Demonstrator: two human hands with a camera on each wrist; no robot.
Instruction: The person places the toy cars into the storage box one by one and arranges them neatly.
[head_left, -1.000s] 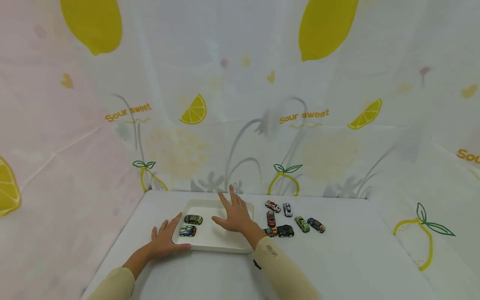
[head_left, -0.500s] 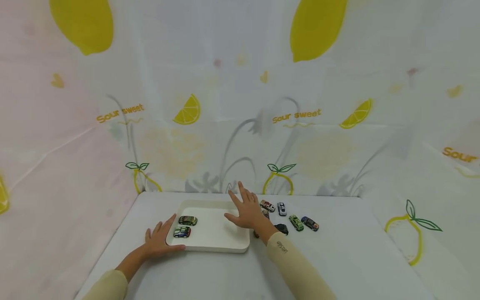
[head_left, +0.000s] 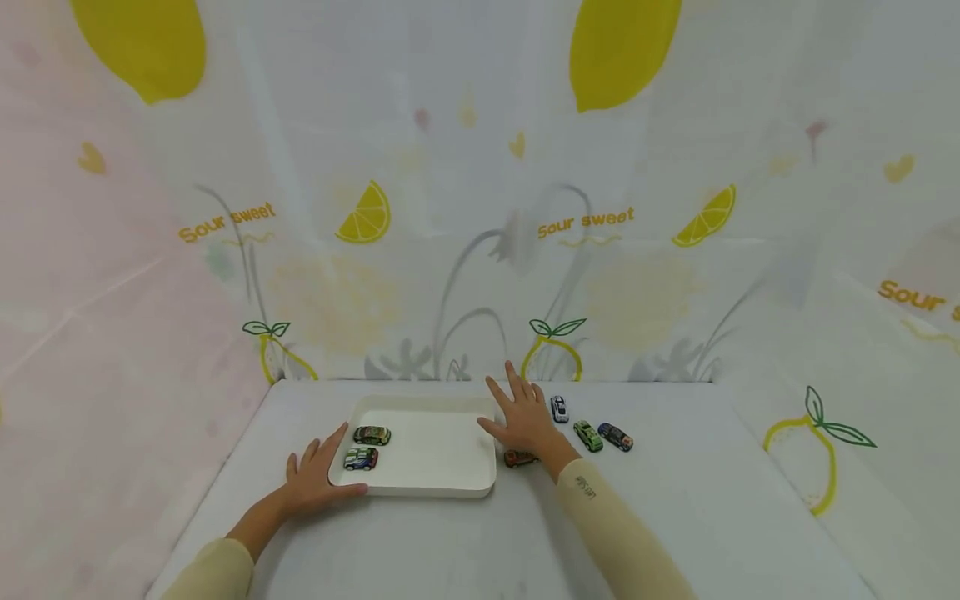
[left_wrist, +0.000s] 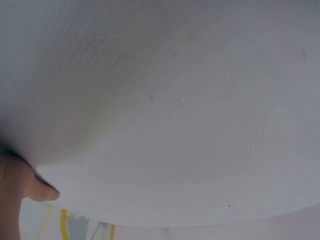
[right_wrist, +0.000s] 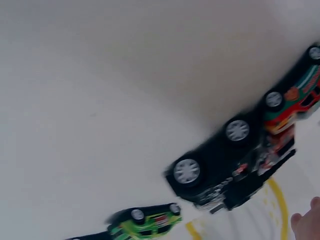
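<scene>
My left hand [head_left: 315, 479] rests at the near left corner of a white tray [head_left: 442, 442], fingers along its left side and thumb at the front rim. Inside the tray, a camouflage-patterned toy car [head_left: 372, 435] sits behind a white, green and blue one [head_left: 361, 458]. Just right of the tray, my right hand [head_left: 525, 417] hovers with fingers spread, holding nothing. A red toy car [head_left: 520, 458] peeks out below it. The right wrist view shows a black toy car [right_wrist: 215, 165] touching a red and green one [right_wrist: 300, 95]. The hand hides other cars in the head view.
Further right on the white tabletop [head_left: 675, 517] lie a white toy car [head_left: 559, 408], a green one [head_left: 588, 436] and a dark blue one [head_left: 616, 437]. A lemon-printed curtain [head_left: 450, 292] stands behind the table and along its sides.
My right hand has moved right, from over the tray to over the cars beside it, covering several of them. The left hand stays at the tray corner. The head view has shifted slightly.
</scene>
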